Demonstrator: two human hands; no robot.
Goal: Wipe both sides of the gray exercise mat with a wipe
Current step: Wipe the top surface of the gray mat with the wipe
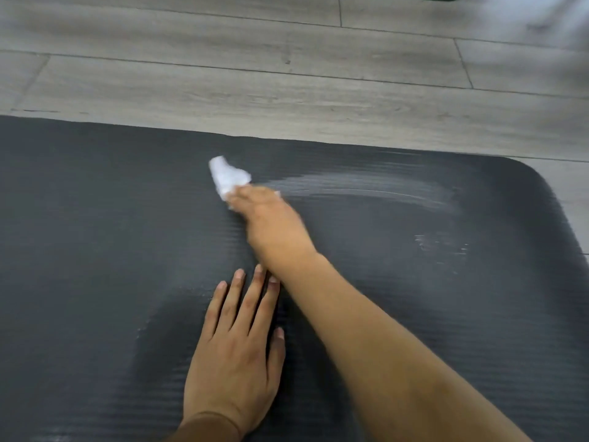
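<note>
1. A dark gray exercise mat (pixel 95 234) lies flat on a floor (pixel 255 74) of pale gray wood-look planks. It fills the lower two thirds of the view, which looks down from the person's head. Its surface has fine ribs, and its far right corner is rounded.
2. The right hand (pixel 271 224) reaches forward across the middle of the mat, its arm bare. It grips a crumpled white wipe (pixel 228 177), which sticks out beyond the hand and touches the mat near the far edge. The hand is blurred, so its fingers cannot be made out one by one.
3. A pale, shiny streak (pixel 366 186) runs along the mat from the right hand toward the rounded corner.
4. A few small pale marks (pixel 443 247) sit on the mat nearer the viewer than the streak.
5. The left hand (pixel 236 352) rests palm down on the mat, close to the viewer and just beside the right forearm. Its fingers (pixel 251 298) are straight, slightly spread, and hold nothing.
6. A brown sleeve (pixel 207 429) covers the left wrist.
</note>
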